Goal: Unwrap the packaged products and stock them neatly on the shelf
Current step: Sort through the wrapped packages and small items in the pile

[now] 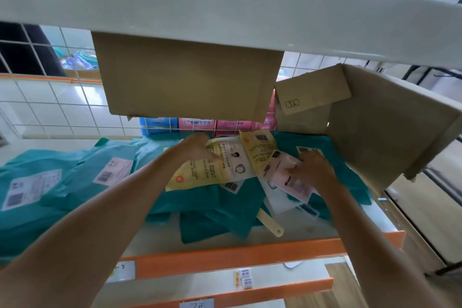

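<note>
Head view: the shelf (225,256), a white deck with an orange front rail, runs beneath both forearms. An upper shelf beam (225,7) crosses above the hands. A closed cardboard box (190,77) hangs just above and beyond the left hand, and an open carton (375,127) stands just beyond and outboard of the right hand.

Teal mailer bags (62,177) cover the deck outboard of the left arm and continue under both hands.

The left hand (197,147) grasps the upper edge of a yellow packet (212,170). A second yellow packet (260,150) lies between the hands. The right hand (315,170) grips a pink packet (287,177), thumb on its face. All three packets rest on the teal bags. A cream plastic handle (270,222) lies nearer the body than the right hand.

Step in hand, as judged: sorting unwrapped packets on the deck. The next move calls for squaring each packet and setting it in a tidy row clear of the wrapping.

Legible writing:
- The carton flap bears a boxed mark reading "TL" (292,103), seen inverted.
- A price tag (197,304) below the arms reads "7元".
- The white shipping labels (32,190) on the bags show barcodes; their text is too blurred to read.
- Print on the packets is likewise unreadable.
</note>
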Demonstrator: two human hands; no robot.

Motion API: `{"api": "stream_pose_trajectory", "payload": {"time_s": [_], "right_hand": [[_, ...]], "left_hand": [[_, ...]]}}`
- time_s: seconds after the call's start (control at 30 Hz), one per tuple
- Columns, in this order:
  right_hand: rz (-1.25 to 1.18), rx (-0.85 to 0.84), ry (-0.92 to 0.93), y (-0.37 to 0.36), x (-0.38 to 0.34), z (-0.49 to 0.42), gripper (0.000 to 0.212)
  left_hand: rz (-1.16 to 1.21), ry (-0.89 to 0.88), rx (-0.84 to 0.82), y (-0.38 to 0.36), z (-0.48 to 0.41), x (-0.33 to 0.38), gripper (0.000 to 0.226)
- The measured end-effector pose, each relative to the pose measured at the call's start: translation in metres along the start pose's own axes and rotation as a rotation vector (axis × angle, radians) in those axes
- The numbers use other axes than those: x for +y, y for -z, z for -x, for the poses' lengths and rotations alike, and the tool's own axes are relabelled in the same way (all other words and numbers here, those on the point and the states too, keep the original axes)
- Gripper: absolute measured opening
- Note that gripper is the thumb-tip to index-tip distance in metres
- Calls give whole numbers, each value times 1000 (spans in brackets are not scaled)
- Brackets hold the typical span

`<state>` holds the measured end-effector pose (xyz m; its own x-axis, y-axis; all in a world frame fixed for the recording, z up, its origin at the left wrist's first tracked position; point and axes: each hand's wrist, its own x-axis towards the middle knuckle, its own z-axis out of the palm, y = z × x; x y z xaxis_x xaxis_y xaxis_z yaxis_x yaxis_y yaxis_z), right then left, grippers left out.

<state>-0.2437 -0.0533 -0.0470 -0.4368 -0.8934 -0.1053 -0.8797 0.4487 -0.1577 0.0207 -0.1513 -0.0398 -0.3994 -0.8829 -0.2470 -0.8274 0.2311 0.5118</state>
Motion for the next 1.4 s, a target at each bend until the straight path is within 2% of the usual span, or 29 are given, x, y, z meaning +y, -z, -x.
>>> {"api": "stream_pose_trajectory", "payload": {"time_s": [0.1, 0.2, 0.33, 0.4, 0.53, 0.63, 0.73, 0.8, 0.87, 1.0, 1.27, 1.4], "right_hand": [[-114, -16, 59, 10, 1, 5, 17], [-206, 10, 134, 21, 5, 12, 5], [-340, 76, 198, 31, 7, 23, 21], [-363, 122, 215, 33, 5, 29, 15], [-302, 168, 260, 40, -7, 45, 7], [-257, 199, 324, 45, -22, 54, 9], [-221, 164, 408, 46, -43, 62, 17], [-231, 151, 480, 45, -60, 68, 22], [-272, 153, 546, 43, -78, 72, 14], [-304, 157, 644, 37, -119, 81, 12], [-393, 94, 720, 21, -222, 110, 21], [-405, 100, 775, 10, -286, 138, 12]], "left_hand": [[58, -6, 60, 6, 4, 1, 26], [95, -26, 42, 12, 10, 3, 21], [107, -51, 115, 25, 26, 6, 19], [123, -62, 148, 32, 37, 6, 18], [103, -72, 252, 44, 60, 1, 17], [-4, -83, 342, 51, 78, -8, 33], [-44, -83, 393, 59, 101, -19, 30], [-54, -87, 446, 66, 115, -29, 28], [-37, -84, 492, 73, 127, -42, 28], [-2, -45, 519, 87, 150, -75, 31], [-9, -18, 562, 128, 211, -162, 18], [-52, 7, 565, 161, 248, -216, 15]]}}
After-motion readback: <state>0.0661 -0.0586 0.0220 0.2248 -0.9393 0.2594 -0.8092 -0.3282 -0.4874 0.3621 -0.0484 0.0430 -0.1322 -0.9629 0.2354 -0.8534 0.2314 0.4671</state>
